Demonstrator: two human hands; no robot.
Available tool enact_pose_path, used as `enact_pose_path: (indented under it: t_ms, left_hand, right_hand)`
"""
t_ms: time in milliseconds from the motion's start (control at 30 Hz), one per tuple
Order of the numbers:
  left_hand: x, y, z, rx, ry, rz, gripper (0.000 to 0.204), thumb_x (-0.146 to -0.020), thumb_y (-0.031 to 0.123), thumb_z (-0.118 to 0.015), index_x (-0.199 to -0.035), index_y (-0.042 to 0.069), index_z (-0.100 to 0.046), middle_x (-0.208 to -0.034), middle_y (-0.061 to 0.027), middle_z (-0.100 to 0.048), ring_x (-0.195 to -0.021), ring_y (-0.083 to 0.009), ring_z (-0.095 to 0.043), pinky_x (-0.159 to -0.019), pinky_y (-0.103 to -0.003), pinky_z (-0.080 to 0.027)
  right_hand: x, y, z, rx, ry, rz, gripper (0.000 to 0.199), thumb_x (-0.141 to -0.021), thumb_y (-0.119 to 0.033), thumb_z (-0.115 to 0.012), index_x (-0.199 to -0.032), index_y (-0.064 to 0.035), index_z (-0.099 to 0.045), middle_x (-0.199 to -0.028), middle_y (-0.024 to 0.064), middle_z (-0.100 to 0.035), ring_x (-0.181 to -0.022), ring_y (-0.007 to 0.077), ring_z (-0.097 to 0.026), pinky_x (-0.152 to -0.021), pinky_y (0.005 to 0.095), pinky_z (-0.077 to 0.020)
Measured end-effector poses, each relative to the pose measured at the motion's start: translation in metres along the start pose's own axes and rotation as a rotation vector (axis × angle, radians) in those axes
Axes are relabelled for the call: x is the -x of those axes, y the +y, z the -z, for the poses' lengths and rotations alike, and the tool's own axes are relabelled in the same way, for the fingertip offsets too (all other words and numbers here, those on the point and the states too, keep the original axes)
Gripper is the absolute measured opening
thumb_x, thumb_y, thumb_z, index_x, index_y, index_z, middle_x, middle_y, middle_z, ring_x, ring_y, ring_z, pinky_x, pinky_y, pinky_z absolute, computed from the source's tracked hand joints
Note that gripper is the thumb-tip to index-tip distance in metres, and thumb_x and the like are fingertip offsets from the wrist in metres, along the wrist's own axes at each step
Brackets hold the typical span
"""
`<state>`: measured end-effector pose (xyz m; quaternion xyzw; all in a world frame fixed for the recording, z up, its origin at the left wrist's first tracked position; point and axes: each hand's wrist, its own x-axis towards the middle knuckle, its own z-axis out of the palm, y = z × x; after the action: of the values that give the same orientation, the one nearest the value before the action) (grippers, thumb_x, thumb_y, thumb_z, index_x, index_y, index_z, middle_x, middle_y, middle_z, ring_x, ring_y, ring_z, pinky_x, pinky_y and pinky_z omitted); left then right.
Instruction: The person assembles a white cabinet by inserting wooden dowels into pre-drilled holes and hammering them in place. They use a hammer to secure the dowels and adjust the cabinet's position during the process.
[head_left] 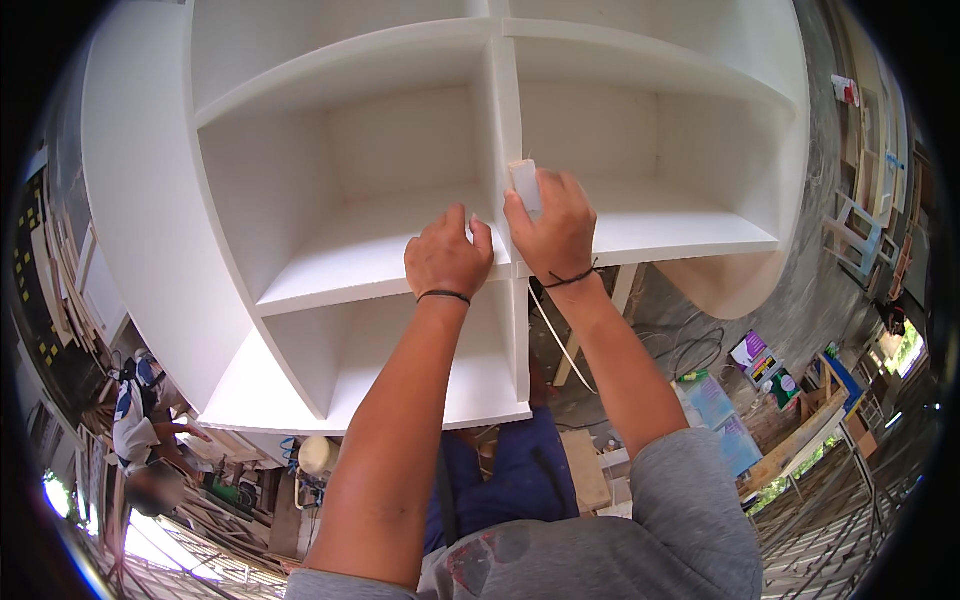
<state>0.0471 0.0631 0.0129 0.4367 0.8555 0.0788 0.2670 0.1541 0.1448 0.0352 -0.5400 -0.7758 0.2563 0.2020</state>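
A large white shelf unit (150,200) with open square compartments fills the upper view. My right hand (555,235) grips a small pale block (524,183), likely a sanding block, pressed against the front edge of the vertical divider (507,120). My left hand (447,255) rests beside it with fingers curled over the front edge of the middle shelf (340,280). Both wrists wear thin dark bands.
Another person (140,420) in a white and blue shirt stands at the lower left. Timber, boards and coloured packages (760,360) lie on the grey floor at the right. A wooden frame (855,230) leans at the far right.
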Motion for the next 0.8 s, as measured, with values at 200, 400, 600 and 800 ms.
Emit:
enact_pose_path:
  t_ms: [200,400,600,800]
  left_hand:
    - [0.000,0.001,0.000,0.002,0.020,-0.042,0.020,-0.086,0.029,-0.058,-0.096,0.013,-0.065,-0.075,-0.0051,-0.069,-0.069,-0.0289,-0.066,-0.064,-0.041,-0.050]
    - [0.001,0.000,0.000,-0.005,0.019,-0.074,0.018,-0.086,0.027,-0.057,-0.095,0.013,-0.064,-0.078,-0.0047,-0.069,-0.072,-0.0278,-0.066,-0.064,-0.041,-0.050]
    - [0.001,-0.001,-0.002,-0.018,0.015,-0.093,0.018,-0.087,0.026,-0.057,-0.095,0.012,-0.064,-0.078,-0.0045,-0.069,-0.072,-0.0274,-0.066,-0.066,-0.041,-0.049]
    - [0.001,-0.001,-0.001,-0.033,0.007,-0.103,0.017,-0.087,0.025,-0.056,-0.095,0.012,-0.063,-0.078,-0.0050,-0.068,-0.072,-0.0273,-0.065,-0.066,-0.041,-0.048]
  right_hand:
    - [-0.006,0.001,-0.002,0.013,0.015,0.021,0.022,-0.075,-0.013,-0.071,-0.082,0.0004,-0.055,-0.077,0.0153,-0.053,-0.071,0.0359,-0.056,-0.060,0.0451,-0.0466]
    - [-0.012,0.002,-0.005,0.010,0.024,0.028,0.022,-0.074,-0.014,-0.071,-0.081,0.0007,-0.056,-0.078,0.0152,-0.054,-0.072,0.0359,-0.056,-0.061,0.0447,-0.0471]
    - [-0.017,0.000,-0.008,0.014,0.039,0.019,0.022,-0.074,-0.014,-0.071,-0.081,0.0008,-0.056,-0.079,0.0154,-0.054,-0.072,0.0358,-0.057,-0.062,0.0444,-0.0477]
    - [-0.023,0.000,-0.010,0.032,0.039,0.010,0.023,-0.074,-0.014,-0.072,-0.081,0.0010,-0.056,-0.078,0.0164,-0.054,-0.070,0.0363,-0.057,-0.059,0.0451,-0.0474]
